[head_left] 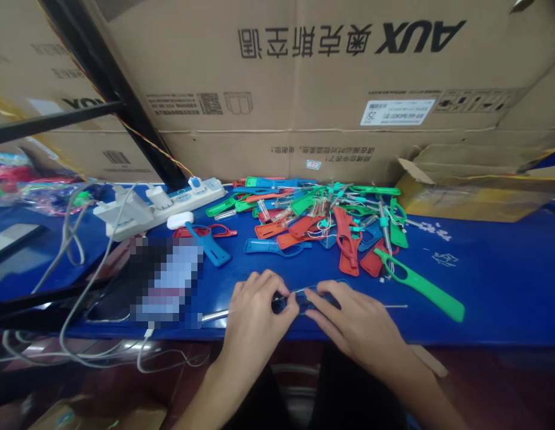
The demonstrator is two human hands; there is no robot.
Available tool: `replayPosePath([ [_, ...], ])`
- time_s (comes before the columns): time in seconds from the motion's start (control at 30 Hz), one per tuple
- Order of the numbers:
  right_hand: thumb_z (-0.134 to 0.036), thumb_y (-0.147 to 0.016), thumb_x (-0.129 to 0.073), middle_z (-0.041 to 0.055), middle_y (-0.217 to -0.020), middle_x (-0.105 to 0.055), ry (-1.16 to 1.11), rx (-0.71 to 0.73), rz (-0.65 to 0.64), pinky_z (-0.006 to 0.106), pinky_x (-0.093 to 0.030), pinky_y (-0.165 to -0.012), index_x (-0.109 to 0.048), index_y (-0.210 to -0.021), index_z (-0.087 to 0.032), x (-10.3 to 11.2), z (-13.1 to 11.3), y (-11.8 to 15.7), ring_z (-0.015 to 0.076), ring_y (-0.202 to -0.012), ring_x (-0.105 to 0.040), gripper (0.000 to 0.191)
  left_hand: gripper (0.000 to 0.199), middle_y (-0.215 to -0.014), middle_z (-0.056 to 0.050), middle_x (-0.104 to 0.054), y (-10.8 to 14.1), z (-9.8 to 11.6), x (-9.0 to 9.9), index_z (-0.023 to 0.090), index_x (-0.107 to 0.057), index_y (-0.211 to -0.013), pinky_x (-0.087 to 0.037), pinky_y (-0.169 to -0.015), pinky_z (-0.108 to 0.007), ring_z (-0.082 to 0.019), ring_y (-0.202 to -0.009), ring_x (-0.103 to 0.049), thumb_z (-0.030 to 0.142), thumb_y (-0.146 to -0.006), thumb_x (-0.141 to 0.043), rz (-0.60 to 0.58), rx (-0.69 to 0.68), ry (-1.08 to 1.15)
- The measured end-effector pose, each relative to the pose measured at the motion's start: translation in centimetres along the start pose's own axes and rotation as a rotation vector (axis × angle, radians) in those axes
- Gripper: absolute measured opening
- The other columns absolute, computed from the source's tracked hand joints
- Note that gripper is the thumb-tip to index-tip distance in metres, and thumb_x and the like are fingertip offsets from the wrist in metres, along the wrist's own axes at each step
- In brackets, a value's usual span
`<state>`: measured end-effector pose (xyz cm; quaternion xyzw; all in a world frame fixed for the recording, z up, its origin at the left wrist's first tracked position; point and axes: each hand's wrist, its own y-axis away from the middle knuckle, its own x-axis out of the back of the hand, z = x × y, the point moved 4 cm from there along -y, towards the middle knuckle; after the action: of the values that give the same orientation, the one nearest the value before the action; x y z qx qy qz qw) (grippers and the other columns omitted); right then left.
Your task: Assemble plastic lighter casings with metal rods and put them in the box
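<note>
At the front of the table my left hand (259, 307) is closed, thumb and index finger pinching near a blue long-nosed lighter shell (344, 281) that is mostly hidden under both hands. A shiny metal tube (215, 315) sticks out to the left from beneath my left hand. My right hand (351, 316) has its thumb and fingers closed around the shell's other part, fingertips close to those of my left hand. Small dark and clear parts between the fingertips are too blurred to name. Past my right hand lies a thin metal rod (397, 306), its other end hidden.
Behind the hands lies a heap of red, blue and green lighter shells (304, 224) with wires and clear tanks. A green shell (432, 292) lies to the right. A phone (172, 280), cables and a power strip (187, 200) are left; cardboard boxes (474, 191) stand behind.
</note>
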<state>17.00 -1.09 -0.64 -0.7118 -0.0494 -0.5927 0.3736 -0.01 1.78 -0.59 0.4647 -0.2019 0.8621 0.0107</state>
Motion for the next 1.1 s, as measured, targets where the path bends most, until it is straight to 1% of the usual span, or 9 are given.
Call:
replayPosePath([
  [0.17, -0.039, -0.11, -0.034, 0.0069, -0.103, -0.071, 0.012, -0.007, 0.002, 0.03, -0.051, -0.063, -0.067, -0.118, -0.02, -0.1, 0.0, 0.2, 0.0182, -0.081, -0.068, 0.038, 0.017, -0.077, 0.003, -0.066, -0.6, 0.3, -0.1, 0.022, -0.056, -0.073, -0.035, -0.07, -0.035, -0.022, -0.079, -0.061, 0.017, -0.081, -0.07, -0.04, 0.036, -0.048],
  [0.27, -0.041, -0.109, -0.035, 0.0068, -0.103, -0.07, -0.012, -0.032, -0.02, 0.029, -0.051, -0.062, -0.067, -0.117, -0.022, -0.1, 0.0, 0.1, 0.0173, -0.079, -0.068, 0.038, 0.013, -0.084, 0.002, -0.067, -0.5, 0.1, -0.2, 0.022, -0.059, -0.078, -0.037, -0.072, -0.035, -0.021, -0.083, -0.062, 0.015, -0.083, -0.068, -0.046, 0.015, -0.027],
  [0.43, -0.048, -0.109, -0.03, 0.0065, -0.1, -0.068, -0.033, -0.042, -0.057, 0.027, -0.049, -0.057, -0.066, -0.113, -0.022, -0.1, 0.1, -0.2, 0.0165, -0.075, -0.067, 0.044, 0.008, -0.097, 0.0, -0.069, 0.0, -0.2, 0.0, 0.023, -0.067, -0.089, -0.04, -0.079, -0.036, -0.02, -0.089, -0.061, 0.017, -0.094, -0.064, -0.001, -0.128, 0.069],
  [0.53, -0.048, -0.109, -0.03, 0.0075, -0.1, -0.069, -0.018, -0.036, -0.047, 0.028, -0.051, -0.059, -0.066, -0.113, -0.02, -0.1, 0.1, -0.3, 0.0178, -0.078, -0.068, 0.045, 0.011, -0.101, -0.003, -0.069, 0.4, 0.2, 0.1, 0.022, -0.07, -0.095, -0.043, -0.085, -0.038, -0.019, -0.092, -0.061, 0.02, -0.099, -0.06, 0.019, -0.252, 0.105],
  [0.6, -0.048, -0.109, -0.03, 0.0074, -0.1, -0.069, -0.016, -0.038, -0.043, 0.029, -0.052, -0.06, -0.066, -0.112, -0.02, -0.1, 0.1, -0.3, 0.0179, -0.078, -0.069, 0.045, 0.01, -0.104, -0.004, -0.069, 0.7, 0.5, 0.3, 0.022, -0.07, -0.1, -0.044, -0.089, -0.038, -0.019, -0.094, -0.062, 0.021, -0.1, -0.06, 0.032, -0.315, 0.102],
  [0.7, -0.048, -0.109, -0.03, 0.0069, -0.101, -0.07, -0.016, -0.044, -0.041, 0.029, -0.052, -0.06, -0.066, -0.111, -0.021, -0.2, 0.1, -0.2, 0.0181, -0.077, -0.069, 0.045, 0.011, -0.11, -0.005, -0.069, 1.1, 0.6, 0.8, 0.021, -0.068, -0.109, -0.043, -0.098, -0.042, -0.021, -0.102, -0.062, 0.021, -0.099, -0.062, 0.04, -0.35, 0.111],
  [0.8, -0.048, -0.109, -0.03, 0.0069, -0.103, -0.07, -0.02, -0.048, -0.041, 0.031, -0.053, -0.06, -0.065, -0.114, -0.021, -0.2, 0.0, -0.1, 0.0194, -0.08, -0.069, 0.044, 0.014, -0.12, -0.007, -0.067, 1.2, -0.2, 1.6, 0.022, -0.066, -0.112, -0.04, -0.105, -0.045, -0.022, -0.112, -0.061, 0.021, -0.099, -0.063, 0.011, -0.34, 0.093],
  [0.9, -0.048, -0.109, -0.03, 0.0076, -0.105, -0.069, -0.038, -0.042, -0.036, 0.031, -0.054, -0.061, -0.064, -0.116, -0.02, -0.1, 0.0, 0.0, 0.0192, -0.081, -0.069, 0.045, 0.012, -0.127, -0.007, -0.065, 1.1, -1.2, 2.3, 0.024, -0.068, -0.11, -0.043, -0.104, -0.045, -0.024, -0.117, -0.06, 0.023, -0.099, -0.062, -0.032, -0.341, 0.03],
  [1.1, -0.046, -0.109, -0.032, 0.0076, -0.105, -0.068, -0.085, -0.06, -0.033, 0.03, -0.055, -0.062, -0.064, -0.117, -0.02, -0.1, 0.2, 0.1, 0.0184, -0.083, -0.069, 0.042, 0.017, -0.135, -0.008, -0.063, 0.9, -1.1, 1.9, 0.025, -0.067, -0.114, -0.039, -0.111, -0.05, -0.026, -0.124, -0.056, 0.03, -0.099, -0.063, -0.155, -0.428, -0.02],
])
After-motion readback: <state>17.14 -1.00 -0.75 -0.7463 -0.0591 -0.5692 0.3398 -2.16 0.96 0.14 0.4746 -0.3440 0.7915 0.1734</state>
